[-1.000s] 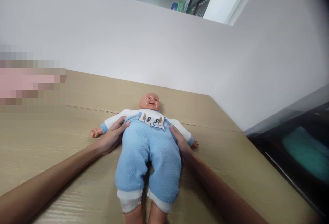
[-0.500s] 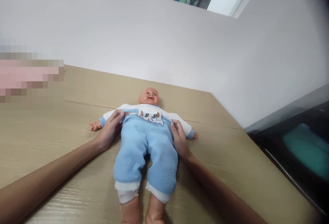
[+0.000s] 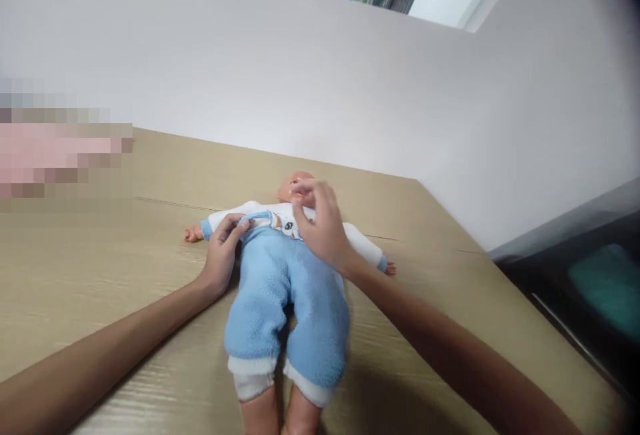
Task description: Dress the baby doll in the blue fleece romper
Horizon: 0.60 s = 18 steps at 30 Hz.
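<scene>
A baby doll [image 3: 287, 188] lies on its back on the table, legs toward me, in a white top and fuzzy blue trousers [image 3: 267, 288] with white cuffs. My left hand [image 3: 225, 248] is at the trousers' upper corner, thumb and fingers closed on the blue waistband [image 3: 257, 215]. Above the doll's chest hovers my right hand [image 3: 323, 222], with its fingers bent, thumb apart from them and nothing visible between. It hides the lower part of the doll's face and much of the animal face [image 3: 289, 226] on the front of the clothing.
The wooden table [image 3: 125, 342] runs back to a pale wall [image 3: 225, 68]. A blurred-out pinkish patch [image 3: 55, 152] covers the far left. Beyond the table's right edge there is a dark shape with a teal thing [image 3: 610, 288] on it.
My right hand has left the right side of the waistband and moved up and left over the doll's chest. My left hand stays at the waistband.
</scene>
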Tool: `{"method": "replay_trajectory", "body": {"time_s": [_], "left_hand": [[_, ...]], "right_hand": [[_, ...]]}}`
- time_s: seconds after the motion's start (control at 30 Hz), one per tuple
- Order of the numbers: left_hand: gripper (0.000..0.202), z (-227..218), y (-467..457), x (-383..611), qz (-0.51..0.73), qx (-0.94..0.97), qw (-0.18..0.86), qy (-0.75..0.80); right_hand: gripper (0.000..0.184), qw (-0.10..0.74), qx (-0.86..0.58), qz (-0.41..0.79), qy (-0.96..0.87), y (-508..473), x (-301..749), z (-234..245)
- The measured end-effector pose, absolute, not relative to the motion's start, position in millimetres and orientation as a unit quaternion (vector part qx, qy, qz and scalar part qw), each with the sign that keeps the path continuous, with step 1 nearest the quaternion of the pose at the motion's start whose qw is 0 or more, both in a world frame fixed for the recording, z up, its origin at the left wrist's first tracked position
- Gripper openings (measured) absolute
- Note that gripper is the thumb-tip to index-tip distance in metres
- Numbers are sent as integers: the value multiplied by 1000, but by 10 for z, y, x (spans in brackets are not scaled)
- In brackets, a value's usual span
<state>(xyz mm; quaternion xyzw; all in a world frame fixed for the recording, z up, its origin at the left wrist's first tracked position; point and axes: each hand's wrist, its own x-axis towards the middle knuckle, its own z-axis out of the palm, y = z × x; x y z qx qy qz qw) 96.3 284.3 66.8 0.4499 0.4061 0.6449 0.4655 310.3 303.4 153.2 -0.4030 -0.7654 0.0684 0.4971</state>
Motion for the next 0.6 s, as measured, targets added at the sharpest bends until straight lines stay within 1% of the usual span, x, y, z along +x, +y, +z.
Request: {"method": "replay_trajectory", "body": {"time_s": [0.03, 0.1, 0.17, 0.2, 0.27, 0.33, 0.43, 0.5, 0.6], "left_hand": [[31, 673, 2833, 962, 651, 457, 446, 410], [32, 667, 2808, 957, 659, 475, 414, 412], [32, 646, 2778, 953, 660, 499, 382, 412], [31, 635, 2763, 953, 658, 512, 366, 413], [31, 617, 2737, 955, 656, 528, 344, 414], [34, 614, 2718, 960, 652, 535, 341, 415], [36, 631, 2699, 966, 647, 543, 347, 408], [35, 640, 2688, 968, 649, 556, 342, 392], [32, 625, 2669, 960, 654, 574, 328, 368]], "right_hand": [[16, 456, -390, 81, -795, 3239, 2987, 1606], [18, 323, -344, 115, -874, 3660, 2748, 1698], [26, 133, -259, 165, -942, 4030, 2513, 1711], [29, 81, -230, 184, -952, 4174, 2403, 1692], [31, 15, -196, 207, -958, 4356, 2217, 1623], [25, 0, -187, 210, -960, 4401, 2098, 1550], [15, 25, -197, 188, -962, 4288, 2072, 1505], [19, 91, -215, 193, -953, 4168, 2147, 1527], [27, 235, -228, 254, -910, 4033, 2341, 1579]]}}
